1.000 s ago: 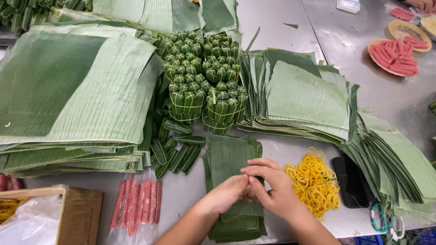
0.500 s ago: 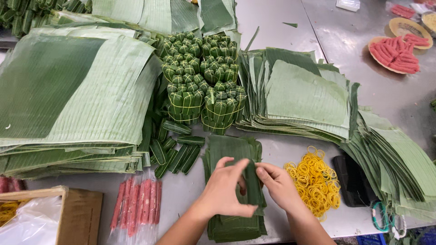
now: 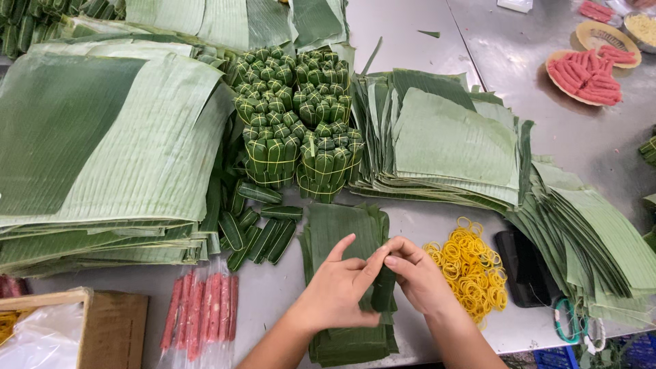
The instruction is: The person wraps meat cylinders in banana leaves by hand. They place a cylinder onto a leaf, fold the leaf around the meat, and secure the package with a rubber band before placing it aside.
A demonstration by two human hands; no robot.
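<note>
- I count the done work as the tied bundles of small green leaf-wrapped parcels at the middle of the steel table, with several loose wrapped parcels lying just in front.
- Left to do, I judge: the packet of pink sausage sticks in clear plastic and tall stacks of cut banana leaf remain.
- My left hand and right hand meet over the small pile of dark green leaf strips, fingertips touching.
- Both pinch one folded dark green leaf piece, held upright between them.
- A heap of yellow rubber bands sits just beside the right hand.
</note>
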